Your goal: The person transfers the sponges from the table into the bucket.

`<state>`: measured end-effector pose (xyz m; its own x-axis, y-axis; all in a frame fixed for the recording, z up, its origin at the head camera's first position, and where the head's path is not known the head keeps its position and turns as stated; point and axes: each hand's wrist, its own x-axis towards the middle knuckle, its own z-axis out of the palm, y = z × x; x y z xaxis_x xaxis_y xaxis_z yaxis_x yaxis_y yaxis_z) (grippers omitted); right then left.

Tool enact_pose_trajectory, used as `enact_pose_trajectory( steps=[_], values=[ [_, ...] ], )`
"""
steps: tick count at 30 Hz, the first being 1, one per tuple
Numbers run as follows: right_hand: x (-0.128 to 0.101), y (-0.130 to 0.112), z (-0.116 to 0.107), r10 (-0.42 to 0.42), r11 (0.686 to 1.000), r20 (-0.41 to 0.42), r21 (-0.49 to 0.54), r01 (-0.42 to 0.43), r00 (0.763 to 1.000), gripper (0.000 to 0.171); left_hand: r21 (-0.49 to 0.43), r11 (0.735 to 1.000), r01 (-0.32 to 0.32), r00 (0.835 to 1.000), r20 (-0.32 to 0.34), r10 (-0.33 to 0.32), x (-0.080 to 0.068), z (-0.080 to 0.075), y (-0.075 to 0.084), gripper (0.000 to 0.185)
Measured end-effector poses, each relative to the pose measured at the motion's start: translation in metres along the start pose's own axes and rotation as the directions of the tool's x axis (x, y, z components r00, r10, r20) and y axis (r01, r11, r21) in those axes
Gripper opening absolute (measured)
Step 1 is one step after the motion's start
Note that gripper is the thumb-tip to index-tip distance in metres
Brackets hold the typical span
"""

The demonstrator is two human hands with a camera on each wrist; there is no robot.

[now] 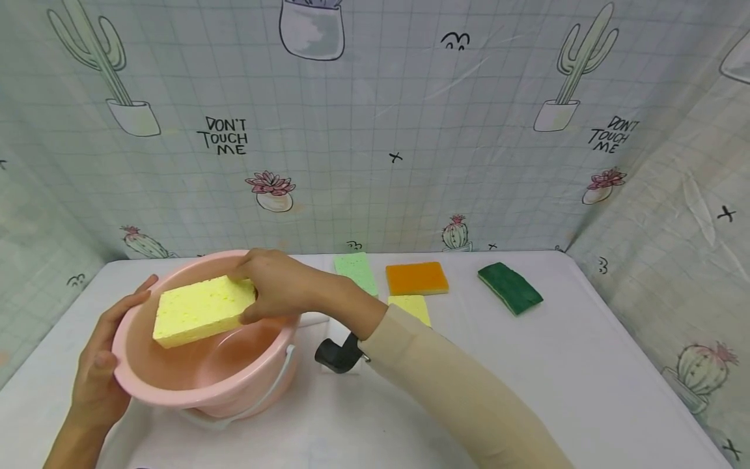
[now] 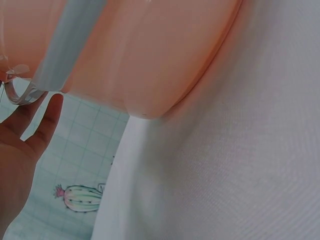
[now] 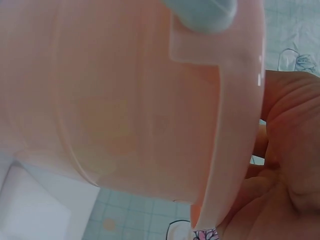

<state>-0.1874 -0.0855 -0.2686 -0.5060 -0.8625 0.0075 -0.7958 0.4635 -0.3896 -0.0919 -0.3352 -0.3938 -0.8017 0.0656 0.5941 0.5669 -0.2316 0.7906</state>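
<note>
1. Left hand [image 1: 102, 365] nearest, fingers spread, touching the pink bucket [image 1: 187, 397] at its rim;
2. right hand [image 1: 278, 283] pinching the yellow sponge [image 1: 202, 306] by its right end;
3. sponge tilted at the bucket's mouth; orange sponge [image 1: 417, 279] beyond.

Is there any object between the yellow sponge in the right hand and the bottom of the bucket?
Nothing visible: the right hand holds the yellow sponge at the open mouth of the bucket, though it hides part of the bottom.
</note>
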Motion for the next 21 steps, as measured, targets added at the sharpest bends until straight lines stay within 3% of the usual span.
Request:
enact_pose_trajectory(
  steps=[3, 10, 17, 21],
  values=[
    [0.001, 0.0, -0.001, 0.0, 1.0, 0.013, -0.012, 0.0, 1.0, 0.033, -0.021, 0.999, -0.03, 0.999, 0.021, 0.03, 0.001, 0.0, -0.001, 0.06],
    [0.0, -0.002, -0.004, 0.101, 0.995, 0.085, -0.031, -0.099, 0.991, 0.067, -0.07, 0.995, -0.07, 0.996, 0.049, 0.073, 0.003, 0.0, -0.003, 0.06],
    [-0.016, 0.008, -0.009, 0.033, 0.998, -0.047, 0.055, -0.03, 0.998, 0.056, -0.073, 0.995, -0.071, 0.995, 0.059, 0.075, 0.005, -0.001, -0.004, 0.061],
    [-0.034, 0.018, -0.013, 0.037, 0.986, -0.138, 0.169, -0.013, 0.99, 0.05, -0.062, 0.997, -0.054, 0.997, 0.059, 0.057, 0.005, -0.001, -0.003, 0.06]
  ],
)
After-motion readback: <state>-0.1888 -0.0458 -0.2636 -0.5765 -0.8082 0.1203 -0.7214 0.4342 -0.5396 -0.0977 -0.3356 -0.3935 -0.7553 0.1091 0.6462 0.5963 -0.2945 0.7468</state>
